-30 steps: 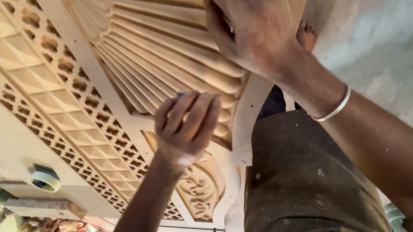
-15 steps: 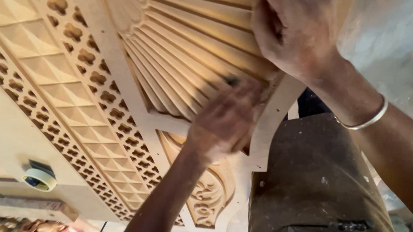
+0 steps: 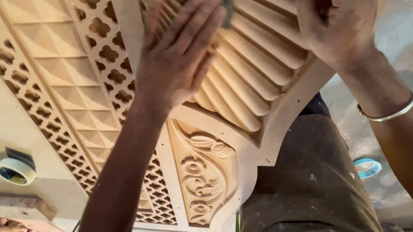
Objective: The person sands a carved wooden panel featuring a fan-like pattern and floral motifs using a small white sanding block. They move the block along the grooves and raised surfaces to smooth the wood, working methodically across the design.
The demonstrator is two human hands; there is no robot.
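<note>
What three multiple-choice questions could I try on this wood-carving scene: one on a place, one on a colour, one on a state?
1. Where does the roll of tape lie?
A. on the plain board left of the lattice
B. on the fluted ribs
C. on the person's wrist

2. What colour is the bangle on the right wrist?
A. red
B. silver
C. black

3. How is the left hand placed?
A. lifted clear of the panel
B. closed in a fist
C. pressed flat, fingers spread, on the ribs

Answers:
1 A: the roll of tape sits on the plain board beside the lattice strip.
2 B: the bangle shines silver.
3 C: the left hand lies spread on the fluted ribs, a small dark pad under its fingertips.
</note>
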